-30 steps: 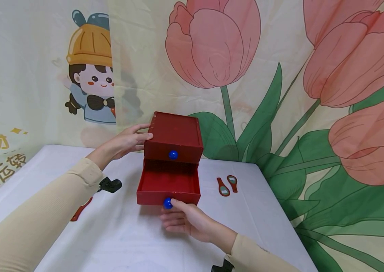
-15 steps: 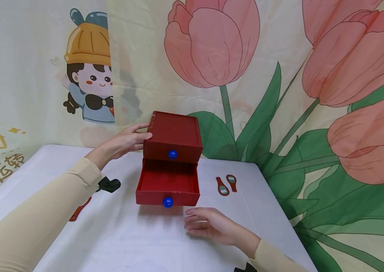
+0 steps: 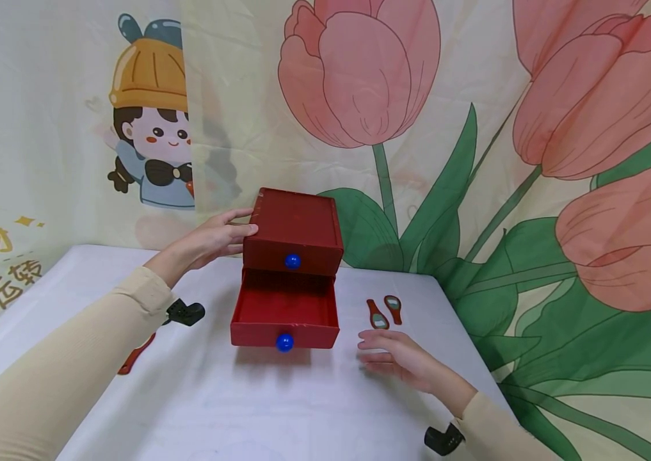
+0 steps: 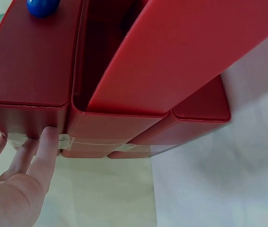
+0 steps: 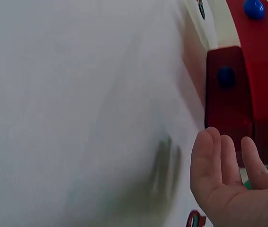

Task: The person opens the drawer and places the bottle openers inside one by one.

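A dark red drawer cabinet (image 3: 296, 221) with blue round knobs stands on the table. Its middle drawer (image 3: 256, 337) is pulled out, and nothing shows inside. My left hand (image 3: 207, 242) rests against the cabinet's upper left side, fingers extended; in the left wrist view the fingertips (image 4: 51, 135) touch the wall beside clear tape. Nothing is in my right hand (image 3: 402, 362), which hovers right of the drawer with fingers loosely extended. Just beyond it lie two small red paddle-shaped pieces (image 3: 378, 317) with pale oval windows. Below the drawer, a closed lower drawer (image 5: 226, 101) shows in the right wrist view.
A white cloth covers the table (image 3: 279, 410). Another red piece (image 3: 136, 356) lies at the left, partly hidden by my left forearm. Directly behind the table hangs a curtain (image 3: 360, 173) printed with tulips.
My right hand has let go of the middle drawer's knob and moved right, towards the two red pieces. The left hand and the drawer have stayed put.
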Available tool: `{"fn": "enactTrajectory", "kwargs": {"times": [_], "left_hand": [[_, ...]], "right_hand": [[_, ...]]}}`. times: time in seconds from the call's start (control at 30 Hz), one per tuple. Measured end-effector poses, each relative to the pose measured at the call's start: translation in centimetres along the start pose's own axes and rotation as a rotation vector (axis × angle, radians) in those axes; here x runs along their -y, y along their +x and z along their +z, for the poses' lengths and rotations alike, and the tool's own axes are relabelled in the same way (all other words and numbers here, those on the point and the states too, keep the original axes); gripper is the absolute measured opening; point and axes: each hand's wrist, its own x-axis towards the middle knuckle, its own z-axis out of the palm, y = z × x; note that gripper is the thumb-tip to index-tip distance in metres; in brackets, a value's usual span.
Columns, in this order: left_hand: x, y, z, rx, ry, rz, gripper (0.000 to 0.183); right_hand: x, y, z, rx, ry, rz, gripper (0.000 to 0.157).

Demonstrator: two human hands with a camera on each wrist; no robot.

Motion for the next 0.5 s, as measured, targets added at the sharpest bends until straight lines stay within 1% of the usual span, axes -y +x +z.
{"fn": "enactTrajectory", "kwargs": {"times": [0.17, 0.3, 0.4, 0.5], "left_hand": [[-0.1, 0.0, 0.0, -0.002, -0.005, -0.006, 0.086], [-0.1, 0.0, 0.1, -0.001, -0.008, -0.004, 0.087], [-0.1, 0.0, 0.1, -0.001, -0.004, -0.001, 0.087], [-0.1, -0.1, 0.0, -0.001, 0.0, 0.0, 0.087]], "right_hand": [[0.0, 0.7, -2.0, -0.054, -0.065, -0.045, 0.065], [-0.3, 1.5, -3.2, -0.117, -0.135, -0.09, 0.061], [-0.4, 2.1, -3.7, -0.185, -0.196, -0.114, 0.057], [-0.6, 3.0, -4.0, -0.275, -0.293, -0.122, 0.053]]}}
